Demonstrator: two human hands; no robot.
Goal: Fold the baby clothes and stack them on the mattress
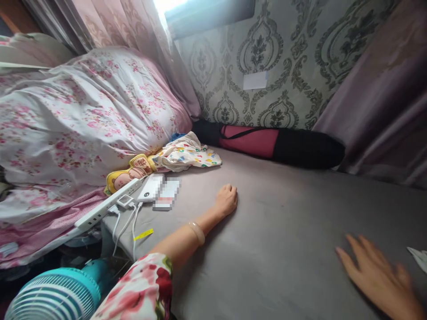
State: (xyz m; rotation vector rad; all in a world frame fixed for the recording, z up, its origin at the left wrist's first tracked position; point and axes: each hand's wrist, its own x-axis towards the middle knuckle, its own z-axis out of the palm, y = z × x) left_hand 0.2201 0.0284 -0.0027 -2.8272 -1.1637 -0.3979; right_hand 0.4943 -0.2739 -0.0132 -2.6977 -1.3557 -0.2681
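The single camera, worn on the person's head, looks forward and down across the grey covered surface toward the long black-and-red carry bag. Its wide view reaches the damask wallpaper behind the bag and the floral bedding left of it. Much nearer the lens than the bag are the right hand and the turquoise fan, partly cut off by the frame.

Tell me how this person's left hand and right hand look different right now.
The left hand is curled with its fingers folded in, while the right hand is open with its fingers spread. The left hand looks fairly sharp; the right hand is blurred. The left hand lies near the picture's middle, the right hand toward the lower right corner. Both are bare and show against the grey bed surface.
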